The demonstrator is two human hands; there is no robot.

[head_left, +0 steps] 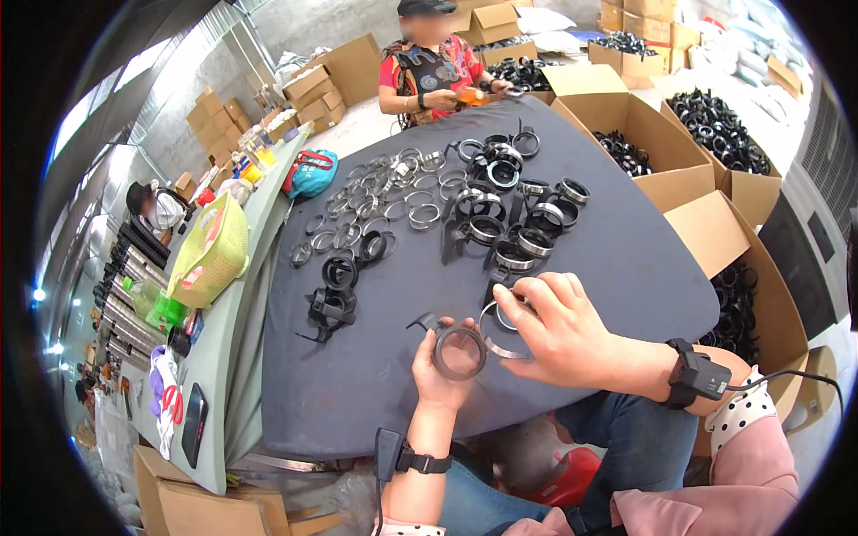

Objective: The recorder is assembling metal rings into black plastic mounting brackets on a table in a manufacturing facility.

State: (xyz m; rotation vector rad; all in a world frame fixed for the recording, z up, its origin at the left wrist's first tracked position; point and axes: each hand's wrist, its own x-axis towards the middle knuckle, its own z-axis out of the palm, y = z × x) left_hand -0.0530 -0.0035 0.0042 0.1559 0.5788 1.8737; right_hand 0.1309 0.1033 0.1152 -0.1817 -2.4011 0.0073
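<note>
My left hand (431, 380), near the front of the dark table (375, 402), grips a black plastic ring (437, 355) with a side tab. A thin silver metal ring (508, 353) is pinched in my right hand (572, 326), just right of the black ring. The two rings are close together; whether they touch I cannot tell. Beyond my hands lie several loose silver rings (424, 215) at the middle left. Black rings fitted with silver bands (514, 256) are heaped at the middle right. More black rings (340, 272) form a small pile at the left.
Open cardboard boxes (666, 134) of black rings line the right side. Across the table a person (432, 71) holds an orange thing. On the left, a green-covered table (268, 241) carries a yellow-green basket (210, 253), red scissors (172, 404) and a phone (194, 426).
</note>
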